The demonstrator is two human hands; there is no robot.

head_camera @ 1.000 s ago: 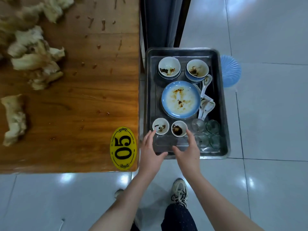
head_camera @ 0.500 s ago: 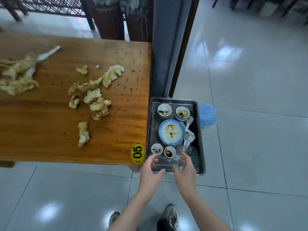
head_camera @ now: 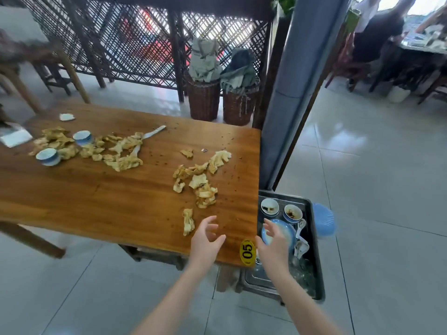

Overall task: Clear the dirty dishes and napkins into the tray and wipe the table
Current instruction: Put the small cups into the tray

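Both hands are empty, fingers spread and loosely bent: the left hand (head_camera: 205, 240) hovers over the near edge of the table (head_camera: 96, 194), and the right hand (head_camera: 273, 245) hangs at its three o'clock, over the table's corner and the tray (head_camera: 315, 250). The tray sits low at four o'clock of the view, tucked against the table's end, probably so dishes travel only a short way; it already carries a blue plate (head_camera: 286, 232), two bowls (head_camera: 269, 206) and some spoons. The nearest soiled napkin (head_camera: 188, 221) lies at ten o'clock of the left hand, just beside it, with a larger heap of napkins (head_camera: 203, 187) beyond at twelve. Two cups (head_camera: 83, 137) at nine o'clock, far across the table, are not yet cleared, so wiping looks premature
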